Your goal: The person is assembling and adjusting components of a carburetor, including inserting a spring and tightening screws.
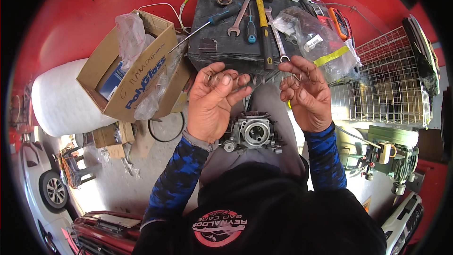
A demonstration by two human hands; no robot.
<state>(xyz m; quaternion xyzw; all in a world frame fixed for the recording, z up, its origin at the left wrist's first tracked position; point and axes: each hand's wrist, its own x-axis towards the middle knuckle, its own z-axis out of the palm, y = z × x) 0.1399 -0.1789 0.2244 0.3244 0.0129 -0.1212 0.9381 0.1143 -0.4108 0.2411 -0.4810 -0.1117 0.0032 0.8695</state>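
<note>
Both of my hands are raised with palms toward me, above my lap. A thin, loosely wound metal coil spring stretches between them. Its left end loops among the curled fingers of my left hand, and the thumb presses near it. My right hand pinches the other end between thumb and bent fingers. Beneath the hands, a grey metal carburetor with a round bore rests on my lap between the thighs, touched by neither hand.
Ahead stands a dark worktop bearing a hammer, wrenches, screwdrivers, a tape roll and a plastic bag. A cardboard box is at left; a wire rack and green machine are at right.
</note>
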